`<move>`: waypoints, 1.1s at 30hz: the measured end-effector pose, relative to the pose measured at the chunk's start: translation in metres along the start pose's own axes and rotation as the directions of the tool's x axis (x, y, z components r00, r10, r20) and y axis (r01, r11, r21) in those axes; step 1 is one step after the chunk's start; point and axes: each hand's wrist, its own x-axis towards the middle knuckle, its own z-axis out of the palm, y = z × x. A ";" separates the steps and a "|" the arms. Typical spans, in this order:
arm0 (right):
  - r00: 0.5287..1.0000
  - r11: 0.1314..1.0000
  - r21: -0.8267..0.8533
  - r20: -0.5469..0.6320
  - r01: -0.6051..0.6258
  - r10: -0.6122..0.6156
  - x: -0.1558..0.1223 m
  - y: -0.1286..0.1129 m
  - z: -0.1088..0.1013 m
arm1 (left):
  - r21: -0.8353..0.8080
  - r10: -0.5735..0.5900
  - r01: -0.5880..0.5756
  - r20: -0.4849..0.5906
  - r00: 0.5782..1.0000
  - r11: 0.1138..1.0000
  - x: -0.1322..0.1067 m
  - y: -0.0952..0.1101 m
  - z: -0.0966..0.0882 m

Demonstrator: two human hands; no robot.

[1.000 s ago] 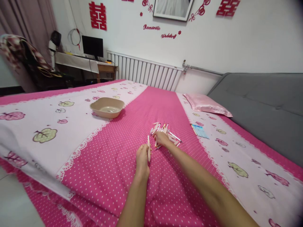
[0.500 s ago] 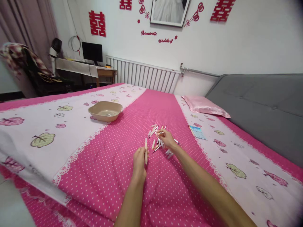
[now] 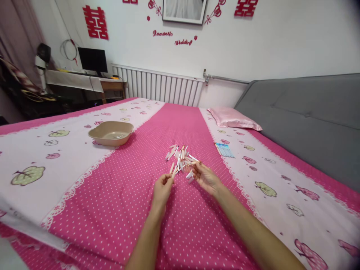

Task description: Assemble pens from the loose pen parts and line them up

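Observation:
My left hand is closed around a slim pale pen, which points up and away toward the pile. Across from it, my right hand pinches a thin light-coloured stick at the pile's right edge; it looks like a pen part. Between and beyond both hands lies a loose pile of white and peach pen pieces, some with dark tips. Several short whitish pieces sit just left of my right fingers. Their exact kind is too small to make out.
A beige plastic basin with a few small clear pieces inside stands at the left. Blue pens lie in a neat row at the right. Farther back are a pink pillow and a grey headboard. The bedspread is wrinkled.
My right hand has moved from above the pile to its near right side. The pen in my left hand now tilts toward the pile. The view has shifted to the right.

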 end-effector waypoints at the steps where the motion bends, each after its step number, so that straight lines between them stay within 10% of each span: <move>1: 1.000 1.000 -0.008 0.008 -0.009 0.009 -0.002 0.000 0.000 | 0.037 0.014 -0.015 0.021 1.000 0.999 -0.001 0.000 0.001; 16: 0.969 0.931 -0.280 0.141 0.236 -0.203 -0.011 0.000 0.001 | 0.380 0.234 -0.303 0.217 0.948 0.874 -0.003 -0.008 0.007; 33: 0.964 0.883 -0.391 0.164 0.258 -0.209 -0.014 0.000 0.003 | 0.339 0.206 -0.271 0.216 0.955 0.901 -0.004 -0.006 0.009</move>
